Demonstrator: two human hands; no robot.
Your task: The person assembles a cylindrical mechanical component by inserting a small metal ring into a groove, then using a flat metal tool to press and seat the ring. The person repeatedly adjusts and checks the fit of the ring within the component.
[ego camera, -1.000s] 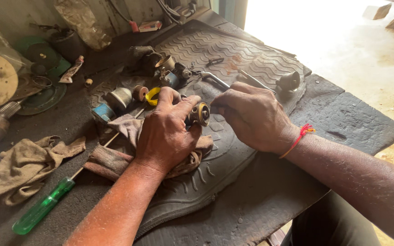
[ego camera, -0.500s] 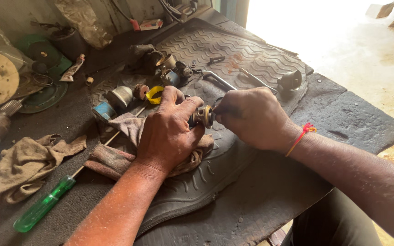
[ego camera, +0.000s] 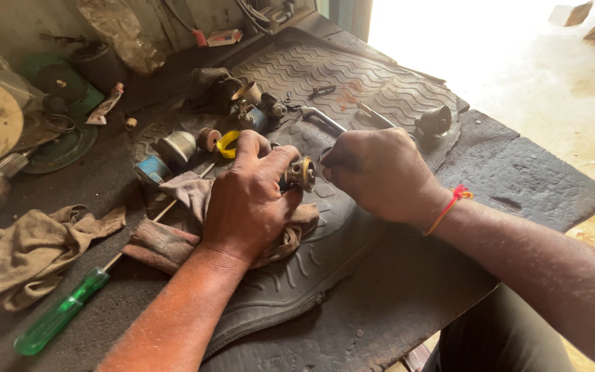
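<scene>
- The left hand (ego camera: 246, 203) sat at the centre of the frame, its fingers curled tight around a small brass-coloured cylindrical fitting (ego camera: 302, 173); only the round end of the part showed past the thumb, pointing toward the other hand.
- That hand rested on a grimy brown rag (ego camera: 173, 238) bunched under it, which likely cushioned the part and steadied the grip.
- The right hand (ego camera: 380, 172), just right of centre, had its fingers pressed together at the fitting's open end. Whether they pinched a small tool or piece could not be told, since the knuckles hid the tips.
- Both hands worked over a ribbed black rubber mat (ego camera: 297, 282) spread across the table.
- Behind the left hand, toward upper centre, lay a yellow ring (ego camera: 227, 142), a small ridged roller (ego camera: 208, 138) and a metal cup (ego camera: 176, 147), all close to the knuckles.
- A green-handled screwdriver (ego camera: 60, 318) lay at lower left, its shaft running up under the rag.
- A second crumpled cloth (ego camera: 32, 251) lay at far left, well apart.
</scene>
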